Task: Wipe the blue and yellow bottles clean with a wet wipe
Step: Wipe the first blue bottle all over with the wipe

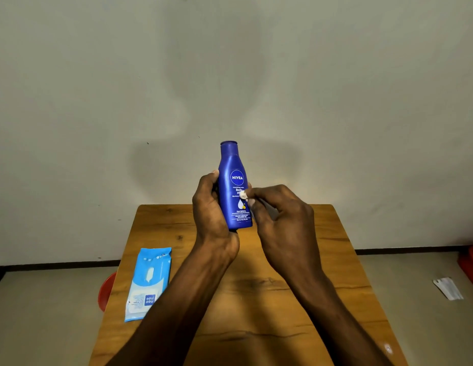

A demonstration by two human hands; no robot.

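From the head camera, the blue bottle [234,186] is held upright in the air above the far edge of the table [256,286], cap up, its label facing the person. The left hand [210,207] wraps it from the nine o'clock side, thumb up along the left flank and fingers curled behind, the bottle's base sitting near the heel of the palm.

The right hand [280,220] comes in from three o'clock. Its thumb and forefinger are pinched together on a small wad of white wipe [244,194], and that wad is pressed against the label about mid-height on the bottle's right side. The other fingers of that hand are curled loosely underneath.

On the table at about eight o'clock from the bottle lies a light blue wipes pack [149,283], flat, near the left edge and well apart from both hands. I cannot tell whether its flap is open or closed.

On the floor beside the table, at nine o'clock, part of a red stool [106,291] shows. Off at four o'clock a scrap of white paper [448,287] lies on the floor, and something red [471,262] sits at the right edge.
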